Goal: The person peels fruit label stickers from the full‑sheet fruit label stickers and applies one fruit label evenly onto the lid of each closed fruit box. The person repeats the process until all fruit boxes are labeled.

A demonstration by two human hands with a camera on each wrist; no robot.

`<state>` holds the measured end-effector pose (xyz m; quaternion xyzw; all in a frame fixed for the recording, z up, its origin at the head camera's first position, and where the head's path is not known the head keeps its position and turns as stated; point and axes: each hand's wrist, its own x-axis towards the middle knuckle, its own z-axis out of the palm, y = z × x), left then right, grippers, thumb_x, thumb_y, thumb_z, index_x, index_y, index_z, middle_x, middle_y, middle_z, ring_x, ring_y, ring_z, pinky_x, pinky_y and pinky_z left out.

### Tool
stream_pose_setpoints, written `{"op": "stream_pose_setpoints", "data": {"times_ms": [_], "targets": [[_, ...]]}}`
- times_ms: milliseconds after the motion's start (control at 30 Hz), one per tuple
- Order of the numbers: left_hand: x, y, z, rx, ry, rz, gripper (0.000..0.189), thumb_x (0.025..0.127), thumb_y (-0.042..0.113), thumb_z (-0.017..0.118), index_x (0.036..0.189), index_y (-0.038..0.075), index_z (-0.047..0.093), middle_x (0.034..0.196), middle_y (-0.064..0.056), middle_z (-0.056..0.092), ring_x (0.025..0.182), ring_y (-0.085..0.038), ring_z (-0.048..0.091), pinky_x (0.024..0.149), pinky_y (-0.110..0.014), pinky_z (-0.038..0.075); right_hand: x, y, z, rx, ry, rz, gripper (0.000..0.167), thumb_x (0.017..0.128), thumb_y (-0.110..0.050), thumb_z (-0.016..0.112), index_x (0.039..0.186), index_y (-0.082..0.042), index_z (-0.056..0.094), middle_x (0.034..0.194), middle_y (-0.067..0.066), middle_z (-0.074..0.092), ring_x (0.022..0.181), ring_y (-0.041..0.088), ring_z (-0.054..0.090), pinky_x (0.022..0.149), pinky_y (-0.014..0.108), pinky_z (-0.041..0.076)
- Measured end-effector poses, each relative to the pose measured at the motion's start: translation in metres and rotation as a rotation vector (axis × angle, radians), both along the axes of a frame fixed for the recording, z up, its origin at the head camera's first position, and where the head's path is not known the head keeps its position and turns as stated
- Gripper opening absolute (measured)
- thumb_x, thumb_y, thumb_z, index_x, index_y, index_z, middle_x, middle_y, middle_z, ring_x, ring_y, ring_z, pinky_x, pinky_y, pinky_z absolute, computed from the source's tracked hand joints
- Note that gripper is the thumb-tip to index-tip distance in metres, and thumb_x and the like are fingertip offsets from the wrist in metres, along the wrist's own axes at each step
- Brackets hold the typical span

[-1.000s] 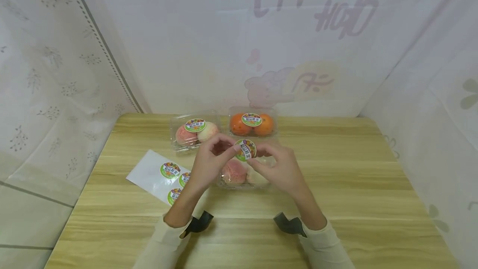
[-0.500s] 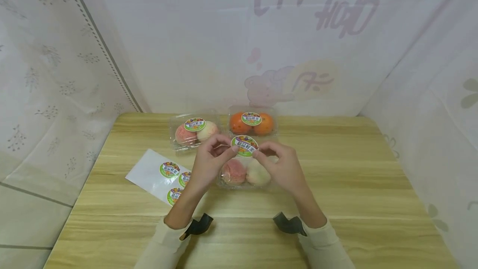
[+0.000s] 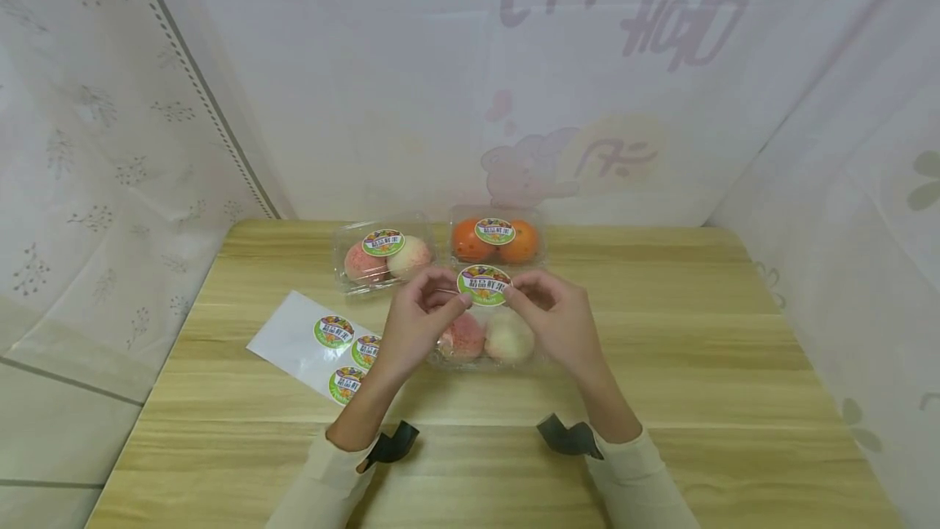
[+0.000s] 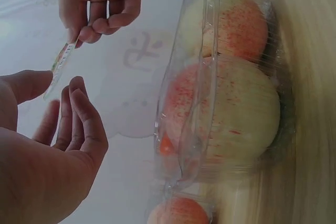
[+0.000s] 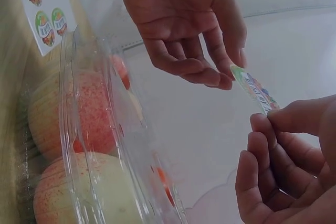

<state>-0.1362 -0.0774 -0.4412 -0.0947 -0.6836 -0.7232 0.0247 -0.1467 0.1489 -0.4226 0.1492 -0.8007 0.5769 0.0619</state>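
Note:
An oval fruit sticker [image 3: 484,285] with green edging and dark lettering is held up by both hands, face toward the head camera. My left hand [image 3: 420,321] has its left edge between thumb and index finger. At the opposite edge, my right hand [image 3: 558,321] pinches it between thumb and forefinger. In the right wrist view the sticker [image 5: 254,90] appears nearly edge-on. Below the hands sits a clear plastic box [image 3: 477,364] with two peaches [image 4: 231,111], one pinkish and one pale; no sticker shows on its lid.
Behind to the left stands a clear box of two peaches [image 3: 365,264] with a sticker on top. Beside it, another box holds two oranges [image 3: 470,242], also stickered. A white sticker sheet [image 3: 290,341] with several stickers lies on the wooden table [image 3: 698,366] at left.
The sticker has turned from tilted to level and faces the camera more squarely. Both hands have shifted slightly, the right one a little to the right. The boxes have stayed put.

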Motion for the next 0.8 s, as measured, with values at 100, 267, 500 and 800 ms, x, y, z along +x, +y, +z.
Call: {"op": "stream_pose_setpoints", "data": {"times_ms": [100,267,500,800], "targets": [[-0.0018,-0.0015,-0.0016,-0.019,0.030,0.010,0.028,0.099,0.004,0.079,0.125,0.000,0.070,0.111,-0.017,0.074,0.103,-0.039,0.074,0.085,-0.029,0.062,-0.0011,0.0007,-0.0001,0.024,-0.015,-0.011,0.007,0.102,-0.008,0.079,0.106,-0.002,0.079,0.095,0.007,0.077,0.091,0.020,0.073,0.085,0.023,0.059],[-0.0037,-0.0037,-0.0029,-0.060,0.057,0.028,0.022,0.100,0.006,0.079,0.121,0.003,0.073,0.110,-0.014,0.074,0.099,-0.040,0.073,0.081,-0.026,0.061,-0.0034,0.0034,-0.0012,0.032,-0.033,-0.001,0.009,0.100,-0.006,0.081,0.108,-0.002,0.080,0.094,0.008,0.078,0.089,0.017,0.074,0.084,0.024,0.060],[-0.0054,-0.0018,-0.0046,-0.098,0.060,0.049,0.018,0.099,0.006,0.080,0.116,0.005,0.074,0.101,-0.011,0.072,0.090,-0.026,0.070,0.077,-0.026,0.059,-0.0055,0.0059,-0.0028,0.059,-0.052,-0.009,0.008,0.100,-0.009,0.082,0.106,-0.004,0.079,0.092,0.006,0.077,0.088,0.018,0.074,0.080,0.026,0.060],[-0.0056,0.0019,-0.0100,-0.115,0.057,0.056,0.014,0.098,0.003,0.080,0.111,0.003,0.075,0.097,-0.010,0.073,0.085,-0.022,0.070,0.074,-0.024,0.058,-0.0053,0.0058,-0.0031,0.089,-0.066,-0.027,0.009,0.100,-0.014,0.084,0.103,-0.006,0.080,0.089,0.003,0.077,0.085,0.017,0.073,0.079,0.028,0.058]]}}
